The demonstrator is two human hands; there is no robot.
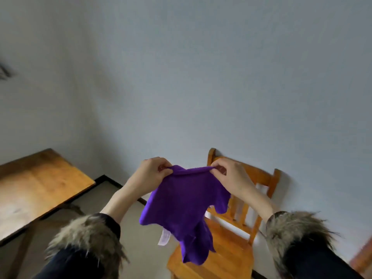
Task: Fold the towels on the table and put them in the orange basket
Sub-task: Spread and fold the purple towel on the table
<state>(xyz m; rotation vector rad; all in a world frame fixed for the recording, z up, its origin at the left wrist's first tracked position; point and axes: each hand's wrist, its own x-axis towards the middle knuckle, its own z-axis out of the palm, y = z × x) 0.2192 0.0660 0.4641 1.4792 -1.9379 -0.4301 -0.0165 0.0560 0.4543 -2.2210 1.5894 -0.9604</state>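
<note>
A purple towel (185, 210) hangs in the air in front of me, crumpled, with a white label at its lower left. My left hand (150, 174) pinches its top edge at the left. My right hand (229, 176) pinches the same edge at the right. The two hands are raised and held close together, with the towel drooping below them over the chair. No orange basket is in view.
A wooden chair (231, 250) stands against the pale wall (201, 77), below and behind the towel. A wooden table (30, 190) fills the left side. Grey floor (130, 238) lies between them. A wooden edge (362, 258) shows at the far right.
</note>
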